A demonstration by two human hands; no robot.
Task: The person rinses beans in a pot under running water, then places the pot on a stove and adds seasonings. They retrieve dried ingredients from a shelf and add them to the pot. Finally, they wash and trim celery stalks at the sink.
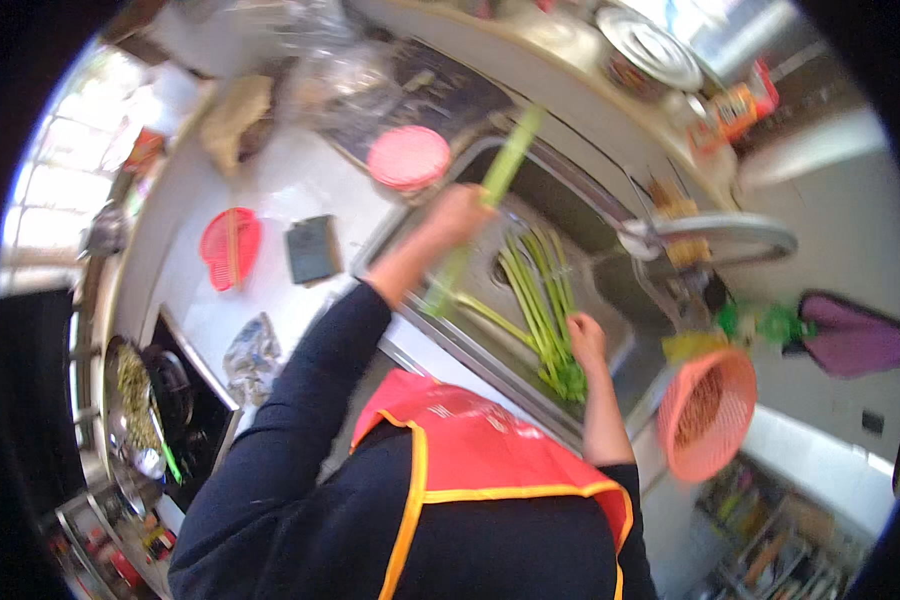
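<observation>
My left hand (pixel 461 214) is closed around a long green stalk, probably celery (pixel 514 157), above the left part of a stainless steel sink (pixel 596 289). The stalk sticks out on both sides of my fist and is blurred by motion. Several celery stalks (pixel 536 300) lie in the basin, their leafy ends toward my body. At their right edge rests my right hand (pixel 586 337), fingers curled against the stalks. Whether it grips one is not clear. A drain shows partly behind the stalks.
On the counter (pixel 292 165) are a pink round lid (pixel 409 157), a red plastic basket (pixel 225 251), a dark green scouring pad (pixel 311 251) and a crumpled cloth (pixel 255 352). A food-filled pan (pixel 135 405) stands left. An orange colander (pixel 742 390) holds brown pieces, right of the sink.
</observation>
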